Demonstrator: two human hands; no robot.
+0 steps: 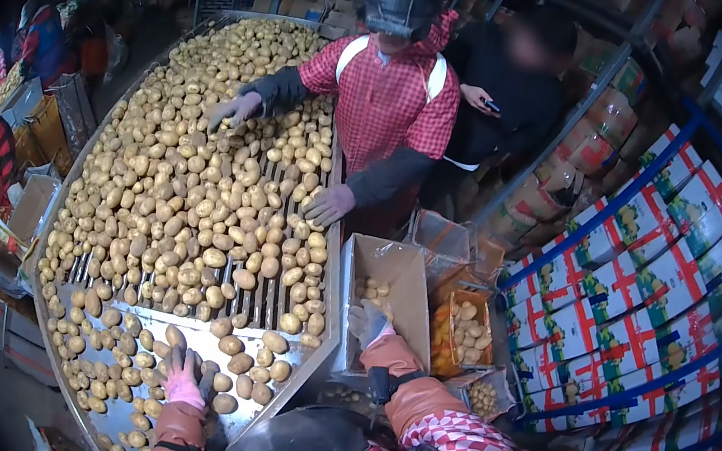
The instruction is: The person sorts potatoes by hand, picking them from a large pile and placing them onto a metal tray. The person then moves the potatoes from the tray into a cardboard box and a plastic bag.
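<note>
Potatoes (192, 194) cover the tabletop (324, 312). My left hand (181, 380) lies spread on those at its near end — sorting is underway. My right hand (368, 322), fingers apart, hangs over the box (391, 271) beside it — next comes another pick.

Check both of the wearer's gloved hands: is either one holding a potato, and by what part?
It cannot be told. The left hand rests among potatoes on the sorting table; the right hand reaches into the cardboard box, with no clear grasp visible.
</note>
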